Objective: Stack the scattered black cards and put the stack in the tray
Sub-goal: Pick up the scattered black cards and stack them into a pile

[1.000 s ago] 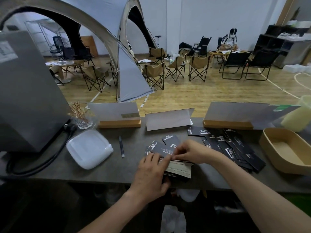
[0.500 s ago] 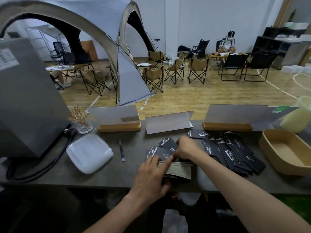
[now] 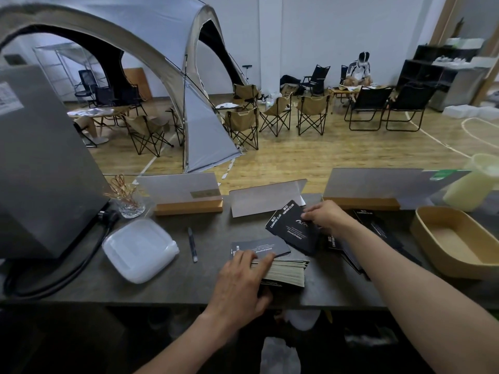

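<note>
Countertop [image 3: 210,282] dark grey: white lidded box [image 3: 140,249] left, pen [image 3: 192,240] beside it. Left hand [image 3: 240,279] grips the card stack [image 3: 283,268] at the near edge. Right hand [image 3: 325,215] pinches loose black cards [image 3: 294,229] just behind. More scattered cards [image 3: 378,228], then tan tray [image 3: 456,241] far right. Tent [image 3: 172,63] and folding chairs [image 3: 275,117] fill the hall beyond

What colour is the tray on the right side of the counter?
Tan, a light wood-like brown: the tray, seen best in the head view, the only one here.
</note>
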Demonstrator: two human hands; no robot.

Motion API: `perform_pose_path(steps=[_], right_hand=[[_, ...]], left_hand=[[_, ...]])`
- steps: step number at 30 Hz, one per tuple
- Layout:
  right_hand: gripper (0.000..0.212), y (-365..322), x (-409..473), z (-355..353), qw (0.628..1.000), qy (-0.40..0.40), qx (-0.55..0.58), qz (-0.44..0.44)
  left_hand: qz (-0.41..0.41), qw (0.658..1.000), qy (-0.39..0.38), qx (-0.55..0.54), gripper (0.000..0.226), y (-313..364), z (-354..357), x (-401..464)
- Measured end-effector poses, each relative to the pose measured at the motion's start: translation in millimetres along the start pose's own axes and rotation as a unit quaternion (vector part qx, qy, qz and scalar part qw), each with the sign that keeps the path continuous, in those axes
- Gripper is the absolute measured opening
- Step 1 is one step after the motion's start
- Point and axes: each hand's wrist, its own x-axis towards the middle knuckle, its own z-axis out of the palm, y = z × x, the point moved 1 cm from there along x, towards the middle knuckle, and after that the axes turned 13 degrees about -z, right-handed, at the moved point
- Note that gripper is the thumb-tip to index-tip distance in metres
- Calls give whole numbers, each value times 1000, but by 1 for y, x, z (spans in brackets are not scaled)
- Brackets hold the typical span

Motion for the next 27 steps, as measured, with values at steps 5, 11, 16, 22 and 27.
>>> perform_pose_path(steps=[5,11,16,22,27], right_hand=[[17,-9,-12,-4,923,215,-149,-282],[16,-40,-58,16,928,-171,-155,-292],[27,-30,-57,34,948,-252,-53,-188],[78,-12,-34,41,907,-111,-361,-187],[67,-5,-30,43,955,-105,-234,-150]], left_hand=[[6,1000,4,5,86,-2,0,0],[-34,998,25,-46,117,4,0,-2],[-17,999,-25,18,93,4,-4,2],[-15,999,-20,35,75,2,-2,7],[-17,999,-5,35,68,3,-2,1]])
